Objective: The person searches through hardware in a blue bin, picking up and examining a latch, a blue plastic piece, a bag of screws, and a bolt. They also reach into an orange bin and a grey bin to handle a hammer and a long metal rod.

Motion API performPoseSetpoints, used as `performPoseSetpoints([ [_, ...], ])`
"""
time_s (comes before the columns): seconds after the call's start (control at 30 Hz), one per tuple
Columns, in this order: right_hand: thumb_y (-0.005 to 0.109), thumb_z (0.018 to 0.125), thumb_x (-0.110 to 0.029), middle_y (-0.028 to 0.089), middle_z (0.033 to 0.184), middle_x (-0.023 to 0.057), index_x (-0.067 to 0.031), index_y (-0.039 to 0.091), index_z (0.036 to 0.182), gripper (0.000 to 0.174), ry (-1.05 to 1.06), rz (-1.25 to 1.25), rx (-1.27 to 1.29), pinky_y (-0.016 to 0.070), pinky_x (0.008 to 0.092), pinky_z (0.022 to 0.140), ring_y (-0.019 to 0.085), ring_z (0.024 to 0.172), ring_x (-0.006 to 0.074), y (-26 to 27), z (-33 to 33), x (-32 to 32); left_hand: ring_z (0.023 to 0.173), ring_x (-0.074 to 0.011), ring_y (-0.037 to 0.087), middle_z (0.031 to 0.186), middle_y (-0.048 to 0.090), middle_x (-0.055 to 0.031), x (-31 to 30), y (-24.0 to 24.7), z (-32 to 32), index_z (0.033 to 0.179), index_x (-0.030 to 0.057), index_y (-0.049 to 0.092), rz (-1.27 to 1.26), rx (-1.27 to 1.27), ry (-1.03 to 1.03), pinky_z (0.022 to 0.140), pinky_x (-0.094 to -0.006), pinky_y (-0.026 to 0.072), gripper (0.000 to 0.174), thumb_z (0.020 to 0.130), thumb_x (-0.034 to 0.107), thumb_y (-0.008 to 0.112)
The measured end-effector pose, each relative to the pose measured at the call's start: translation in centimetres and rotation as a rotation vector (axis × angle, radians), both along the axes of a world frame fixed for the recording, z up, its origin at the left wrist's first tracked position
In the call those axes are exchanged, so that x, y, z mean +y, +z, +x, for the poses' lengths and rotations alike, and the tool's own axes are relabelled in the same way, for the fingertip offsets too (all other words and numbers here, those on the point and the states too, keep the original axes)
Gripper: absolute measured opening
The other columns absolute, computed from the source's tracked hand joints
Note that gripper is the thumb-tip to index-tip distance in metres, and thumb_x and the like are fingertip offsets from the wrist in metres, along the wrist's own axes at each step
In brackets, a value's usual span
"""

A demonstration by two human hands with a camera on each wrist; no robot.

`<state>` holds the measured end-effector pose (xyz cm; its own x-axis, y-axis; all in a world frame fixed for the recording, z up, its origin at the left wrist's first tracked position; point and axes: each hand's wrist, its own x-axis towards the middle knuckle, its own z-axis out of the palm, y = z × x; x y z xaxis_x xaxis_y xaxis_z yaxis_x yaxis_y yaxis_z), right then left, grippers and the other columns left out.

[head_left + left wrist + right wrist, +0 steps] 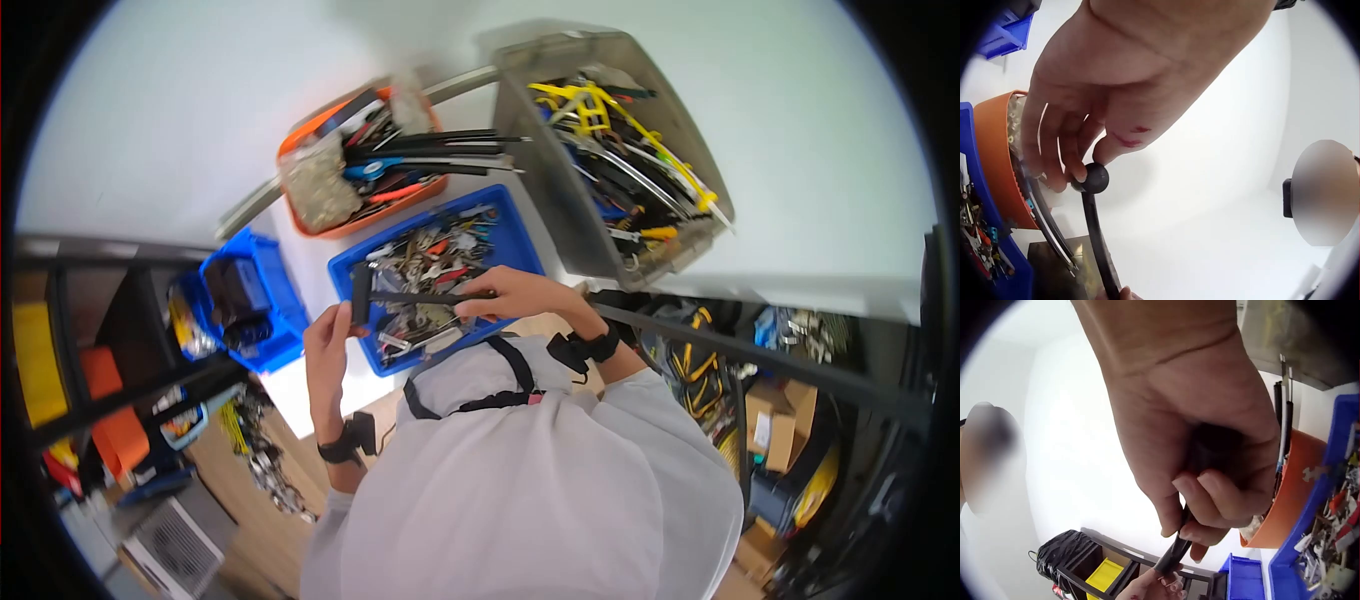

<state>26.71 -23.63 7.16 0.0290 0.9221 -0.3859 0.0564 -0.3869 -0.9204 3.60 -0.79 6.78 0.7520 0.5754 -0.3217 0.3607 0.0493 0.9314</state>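
A black T-shaped tool (420, 298), with a crosspiece (361, 293) at one end, is held level above a blue tray (517, 225) of small mixed metal parts. My left hand (328, 345) pinches the crosspiece. In the left wrist view, thumb and fingertips of that hand (1116, 81) touch its round black end (1094, 178), and the dark shaft (1097, 231) runs down from it. My right hand (520, 295) grips the shaft's other end. The right wrist view shows fingers of the right hand (1191, 425) curled round the black handle (1210, 447), partly hidden in the palm.
An orange bin (345, 228) with black rods and a bag stands behind the tray. A large grey bin (560, 190) with tools and yellow pieces is at back right. Blue bins (285, 290) are on the left, beside shelving (150, 395). A dark rail (760, 355) crosses the right.
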Motion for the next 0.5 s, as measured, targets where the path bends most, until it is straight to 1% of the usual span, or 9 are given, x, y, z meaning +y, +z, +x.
performPoseSetpoints([
  [0.03, 0.06, 0.099, -0.042, 0.054, 0.06, 0.0025, -0.0003, 0.07, 0.092, 0.043, -0.026, 0.074, -0.113, 0.0391, 0.0301, 0.053, 0.048, 0.055, 0.013, 0.9, -0.2, -0.4, 0.075, -0.0138, 0.064, 0.084, 0.066, -0.0057, -0.2, 0.6, 0.3, 0.107, -0.006, 0.067, 0.003, -0.028, -0.001, 0.074, -0.0286, 0.0513, 0.035, 0.104, 0.027, 0.055],
  [0.07, 0.065, 0.096, -0.039, 0.052, 0.058, 0.0048, 0.0011, 0.069, 0.089, 0.041, -0.102, 0.099, -0.132, 0.04, 0.0313, 0.054, 0.049, 0.055, 0.0154, 1.7, -0.4, -0.9, 0.076, -0.0135, 0.062, 0.086, 0.065, -0.0057, -0.4, 1.2, 0.7, 0.108, -0.0059, 0.067, 0.015, -0.058, -0.003, 0.075, -0.0291, 0.0508, 0.034, 0.105, 0.026, 0.054],
  [0.1, 0.065, 0.096, -0.039, 0.052, 0.058, 0.0048, 0.0011, 0.069, 0.089, 0.041, -0.144, 0.093, -0.147, 0.04, 0.0313, 0.054, 0.049, 0.055, 0.0154, 2.8, -0.4, -1.4, 0.074, -0.0124, 0.058, 0.086, 0.063, -0.0055, -1.2, 2.0, 1.3, 0.106, -0.0058, 0.066, 0.011, -0.119, 0.039, 0.073, -0.0274, 0.0474, 0.035, 0.105, 0.026, 0.053],
  [0.17, 0.068, 0.094, -0.038, 0.051, 0.057, 0.0082, 0.0015, 0.069, 0.087, 0.04, -0.162, 0.104, -0.194, 0.0379, 0.0323, 0.053, 0.046, 0.052, 0.0175, 5.1, -0.3, -2.6, 0.074, -0.0112, 0.054, 0.085, 0.062, -0.0055, -1.6, 3.4, 1.8, 0.107, -0.0057, 0.065, 0.019, -0.168, -0.007, 0.072, -0.0261, 0.0432, 0.036, 0.106, 0.027, 0.051],
  [0.2, 0.07, 0.092, -0.038, 0.048, 0.056, 0.0107, 0.0015, 0.069, 0.087, 0.039, -0.185, 0.122, -0.195, 0.0355, 0.034, 0.051, 0.042, 0.05, 0.0184, 5.7, -0.4, -3.2, 0.074, -0.0112, 0.052, 0.083, 0.06, -0.0055, -1.9, 3.5, 2.0, 0.108, -0.0058, 0.063, -0.027, -0.241, -0.006, 0.071, -0.0264, 0.0402, 0.037, 0.107, 0.029, 0.049],
  [0.3, 0.07, 0.092, -0.037, 0.046, 0.056, 0.0117, 0.0017, 0.069, 0.087, 0.039, -0.229, 0.165, -0.264, 0.0333, 0.0348, 0.05, 0.038, 0.05, 0.0189, 6.8, -0.7, -5.1, 0.076, -0.0146, 0.053, 0.082, 0.057, -0.0066, -2.3, 4.0, 2.8, 0.109, -0.0068, 0.061, -0.057, -0.362, -0.064, 0.073, -0.0286, 0.0413, 0.037, 0.107, 0.027, 0.047],
  [0.37, 0.07, 0.092, -0.037, 0.046, 0.055, 0.0107, 0.0013, 0.07, 0.087, 0.038, -0.278, 0.187, -0.242, 0.0333, 0.0341, 0.05, 0.038, 0.049, 0.0187, 7.3, -0.8, -6.2, 0.076, -0.0149, 0.053, 0.081, 0.056, -0.0065, -2.7, 4.3, 3.4, 0.109, -0.0068, 0.061, -0.065, -0.386, -0.102, 0.073, -0.0289, 0.0418, 0.037, 0.107, 0.027, 0.047],
  [0.47, 0.071, 0.091, -0.036, 0.051, 0.056, 0.0085, 0.0004, 0.071, 0.091, 0.036, -0.335, 0.145, -0.244, 0.0337, 0.0334, 0.05, 0.041, 0.051, 0.0161, 9.2, -0.3, -8.0, 0.075, -0.0153, 0.053, 0.079, 0.055, -0.0063, -3.7, 4.7, 5.0, 0.109, -0.0066, 0.06, -0.043, -0.392, -0.128, 0.073, -0.0296, 0.043, 0.037, 0.107, 0.028, 0.048],
  [0.5, 0.071, 0.091, -0.034, 0.054, 0.059, 0.0073, 0.0001, 0.07, 0.096, 0.034, -0.427, 0.137, -0.24, 0.035, 0.0326, 0.051, 0.043, 0.053, 0.0147, 9.9, 0.0, -8.8, 0.075, -0.0154, 0.053, 0.079, 0.054, -0.0063, -4.0, 4.7, 5.7, 0.109, -0.0065, 0.06, -0.013, -0.378, -0.116, 0.072, -0.03, 0.0435, 0.037, 0.107, 0.028, 0.048],
])
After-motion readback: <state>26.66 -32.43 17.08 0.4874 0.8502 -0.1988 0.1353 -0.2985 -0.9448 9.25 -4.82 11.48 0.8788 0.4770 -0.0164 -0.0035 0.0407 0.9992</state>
